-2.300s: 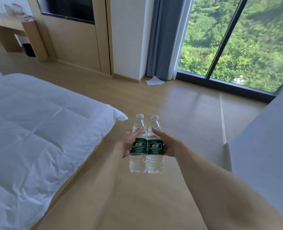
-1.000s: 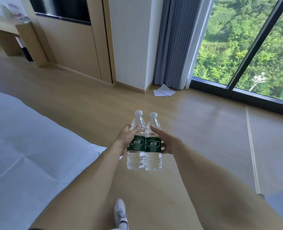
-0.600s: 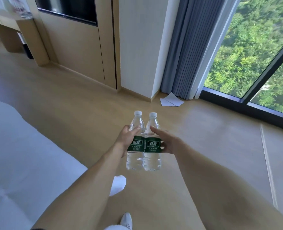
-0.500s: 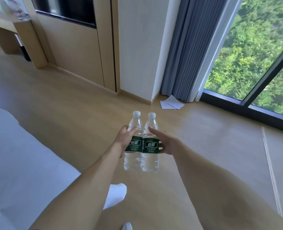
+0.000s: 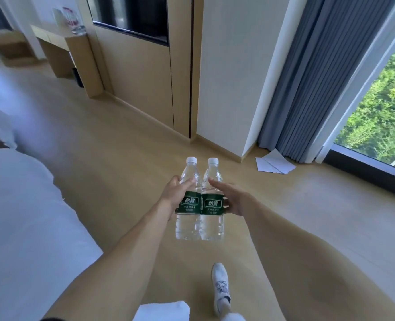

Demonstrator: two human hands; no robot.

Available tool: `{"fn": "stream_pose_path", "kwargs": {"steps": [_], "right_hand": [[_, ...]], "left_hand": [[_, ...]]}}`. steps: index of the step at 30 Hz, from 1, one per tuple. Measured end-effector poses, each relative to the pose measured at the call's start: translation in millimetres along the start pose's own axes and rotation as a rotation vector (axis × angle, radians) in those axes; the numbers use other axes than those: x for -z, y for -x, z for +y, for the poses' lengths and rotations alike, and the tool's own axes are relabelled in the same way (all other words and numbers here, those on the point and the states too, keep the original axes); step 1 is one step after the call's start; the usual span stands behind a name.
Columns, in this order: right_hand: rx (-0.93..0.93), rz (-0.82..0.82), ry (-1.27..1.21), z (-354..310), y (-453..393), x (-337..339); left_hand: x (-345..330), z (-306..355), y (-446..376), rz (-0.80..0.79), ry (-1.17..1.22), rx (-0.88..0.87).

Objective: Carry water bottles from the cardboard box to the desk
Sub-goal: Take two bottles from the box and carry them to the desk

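So, nearest is a white shoe (image 5: 220, 287) mid-step on the wood floor. Out front, the left hand (image 5: 174, 193) and right hand (image 5: 231, 200) squeeze two upright water bottles (image 5: 199, 200) together, fingers wrapped around the outer sides, probably so neither slips. The desk (image 5: 60, 35) sits far off, upper left.

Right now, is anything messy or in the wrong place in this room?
Yes: white sheets of paper lie loose on the wooden floor, by the foot of the grey curtain. The two water bottles look fine, upright, capped, side by side, pressed between the left hand and right hand.
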State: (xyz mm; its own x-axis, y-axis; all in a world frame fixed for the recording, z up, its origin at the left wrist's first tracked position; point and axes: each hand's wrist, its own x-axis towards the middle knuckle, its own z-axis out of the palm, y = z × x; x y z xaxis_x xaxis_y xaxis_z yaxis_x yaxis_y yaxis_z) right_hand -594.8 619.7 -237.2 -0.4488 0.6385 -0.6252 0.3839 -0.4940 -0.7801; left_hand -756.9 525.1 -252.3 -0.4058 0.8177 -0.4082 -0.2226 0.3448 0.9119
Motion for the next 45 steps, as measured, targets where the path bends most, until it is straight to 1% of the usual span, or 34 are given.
{"fn": "stream_pose_path", "kwargs": {"steps": [7,10,13,18,23,29,34,39,45], "right_hand": [[-0.004,-0.130,0.133,-86,-113,-2],[-0.005,-0.193,0.170,-122,-152,-4],[0.009,-0.223,0.208,-156,-187,-8],[-0.013,-0.312,0.272,-191,-231,-30],[-0.026,-0.373,0.320,-216,-271,-69],[-0.003,-0.418,0.368,-256,-330,-136],[0.057,-0.436,0.436,-308,-386,-217],[0.064,-0.467,0.448,-358,-431,-303],[0.068,-0.485,0.434,-405,-481,-380]], "left_hand": [[17,45,-98,0.189,-0.014,0.002],[23,64,-133,0.252,0.018,0.004],[29,81,-161,0.315,0.046,-0.001],[51,93,-191,0.396,0.142,0.004],[87,101,-219,0.429,0.205,0.005],[159,117,-273,0.489,0.251,-0.022],[246,146,-326,0.551,0.257,-0.041],[338,181,-370,0.595,0.245,-0.044],[428,207,-423,0.623,0.229,-0.054]]}}
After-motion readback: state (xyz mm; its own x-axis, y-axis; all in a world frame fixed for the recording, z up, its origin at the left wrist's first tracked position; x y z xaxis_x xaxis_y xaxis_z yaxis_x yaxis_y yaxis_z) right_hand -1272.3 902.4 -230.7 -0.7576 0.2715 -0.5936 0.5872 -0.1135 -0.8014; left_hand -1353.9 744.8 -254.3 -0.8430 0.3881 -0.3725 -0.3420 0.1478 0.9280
